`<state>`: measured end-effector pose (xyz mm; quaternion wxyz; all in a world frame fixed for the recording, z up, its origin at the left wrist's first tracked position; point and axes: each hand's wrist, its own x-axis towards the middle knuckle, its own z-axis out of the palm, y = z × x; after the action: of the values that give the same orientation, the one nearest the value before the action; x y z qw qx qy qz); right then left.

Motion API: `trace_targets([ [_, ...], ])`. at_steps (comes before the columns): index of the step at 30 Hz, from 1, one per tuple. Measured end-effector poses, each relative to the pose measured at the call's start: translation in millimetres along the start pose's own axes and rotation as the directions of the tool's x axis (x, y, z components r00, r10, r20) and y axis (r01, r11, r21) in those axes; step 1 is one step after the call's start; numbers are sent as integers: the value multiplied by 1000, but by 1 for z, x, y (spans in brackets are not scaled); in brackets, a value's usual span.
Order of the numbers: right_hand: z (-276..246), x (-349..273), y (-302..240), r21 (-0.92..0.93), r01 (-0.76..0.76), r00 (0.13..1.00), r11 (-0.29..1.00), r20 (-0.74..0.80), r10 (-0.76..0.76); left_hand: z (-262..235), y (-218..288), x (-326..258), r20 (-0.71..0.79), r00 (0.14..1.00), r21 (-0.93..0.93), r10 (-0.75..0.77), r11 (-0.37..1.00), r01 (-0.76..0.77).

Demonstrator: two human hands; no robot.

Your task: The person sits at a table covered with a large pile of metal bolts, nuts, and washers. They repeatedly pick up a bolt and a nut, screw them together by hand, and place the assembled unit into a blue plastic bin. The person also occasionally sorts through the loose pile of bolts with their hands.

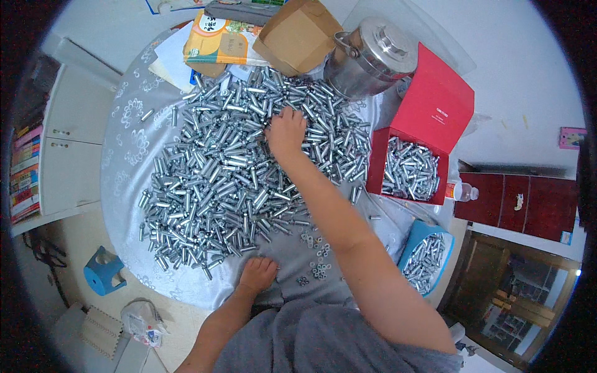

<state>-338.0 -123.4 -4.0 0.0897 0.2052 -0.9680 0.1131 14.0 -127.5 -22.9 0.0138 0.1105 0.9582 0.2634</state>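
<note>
A wide heap of silver metal expansion bolts (217, 168) covers much of the round table. My right hand (287, 132) reaches across to the far part of the heap, its fingers curled down among the bolts. Whatever its fingertips grip is hidden. Close to my body, my left hand (259, 274) rests at the near edge of the table, just below the heap, with its fingers bent together. What it holds, if anything, is too small to make out. Small loose nuts and washers (321, 271) lie in clusters to the right of my left hand.
An open red box (378, 163) and a blue-rimmed container (452, 239), both filled with bolts, stand at the right. Behind the heap are a lidded steel pot (357, 71), a cardboard box (295, 37) and a yellow book (208, 46). A blue stool (104, 271) stands left on the floor.
</note>
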Motion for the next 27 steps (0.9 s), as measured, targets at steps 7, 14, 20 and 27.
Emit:
trace_targets([
  [7,-19,27,9,6,339,891,941,320,-323,7,-2,-2,99,994,3,-37,999,37],
  [14,-22,30,8,12,319,841,948,457,-289,4,1,-2,10,1000,84,7,996,-7],
  [20,-26,26,1,38,234,833,972,507,-220,4,0,-2,-13,1000,98,11,995,-10],
  [27,-17,17,-4,-45,374,844,926,430,-320,6,0,-1,51,999,43,-17,999,15],
])
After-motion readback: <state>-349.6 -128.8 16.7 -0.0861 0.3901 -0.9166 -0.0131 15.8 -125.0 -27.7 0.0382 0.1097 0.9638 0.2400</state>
